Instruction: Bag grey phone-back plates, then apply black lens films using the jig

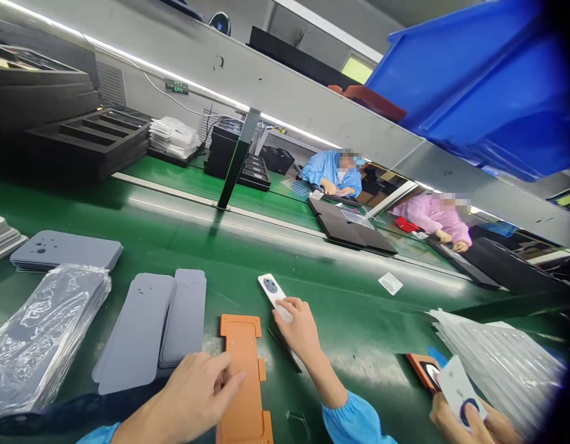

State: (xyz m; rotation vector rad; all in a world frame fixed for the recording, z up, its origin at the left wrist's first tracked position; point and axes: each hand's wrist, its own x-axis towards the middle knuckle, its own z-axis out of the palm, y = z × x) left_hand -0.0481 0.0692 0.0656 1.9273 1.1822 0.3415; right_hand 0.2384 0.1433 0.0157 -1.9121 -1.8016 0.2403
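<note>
My left hand is over the left edge of an orange fixture plate, thumb and fingers apart with nothing visible between them. The fixture lies flat and has notched edges and small tabs. Beyond it, my right hand grips the lower part of a white phone with a round dark camera area. Its fingertips lie on the phone's back. Below the right hand, a thin dark-edged slab is partly hidden by the wrist.
Grey phone-shaped sheets, another stack and a plastic-wrapped bundle lie left. At right, another person's hands hold a white card-like piece beside clear plastic trays. A shelf crosses above the green bench.
</note>
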